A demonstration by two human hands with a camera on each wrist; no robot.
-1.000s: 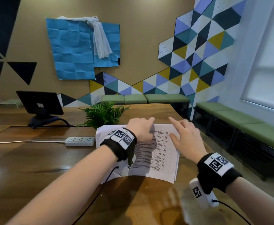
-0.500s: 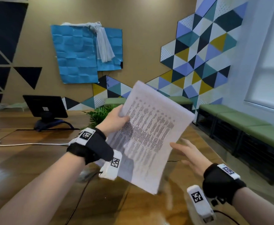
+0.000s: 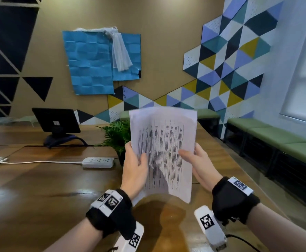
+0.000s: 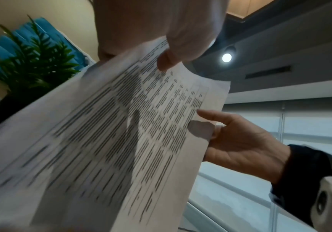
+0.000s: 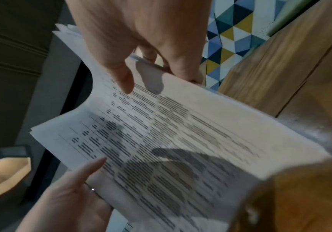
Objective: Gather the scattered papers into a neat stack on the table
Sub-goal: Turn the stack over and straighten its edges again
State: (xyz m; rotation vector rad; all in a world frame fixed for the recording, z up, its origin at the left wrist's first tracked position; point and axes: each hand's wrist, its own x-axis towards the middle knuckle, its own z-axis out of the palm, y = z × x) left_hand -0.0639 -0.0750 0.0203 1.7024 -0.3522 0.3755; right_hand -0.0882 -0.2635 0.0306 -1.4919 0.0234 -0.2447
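Note:
A bundle of printed white papers [image 3: 164,151] stands upright in the air above the wooden table [image 3: 39,188], its lower edge lifted off the surface. My left hand [image 3: 135,166] grips the bundle's left edge, thumb across the printed front. On the opposite edge my right hand [image 3: 195,160] pinches it, thumb on the front and fingers behind. The left wrist view shows the papers [image 4: 121,133] with my right hand [image 4: 236,138] on their far edge. From the right wrist the sheets [image 5: 171,133] look slightly fanned at the corner, with my left hand [image 5: 77,188] below.
A potted green plant [image 3: 115,137] stands just behind the papers. A white power strip [image 3: 97,162] with its cable lies to the left, and a dark monitor [image 3: 56,120] further back. Green benches [image 3: 275,139] line the wall at right, past the table's right edge.
The papers lay flat on the table under both hands a second ago. The left hand lifted them tilted, then the right hand took the other edge and they now stand upright.

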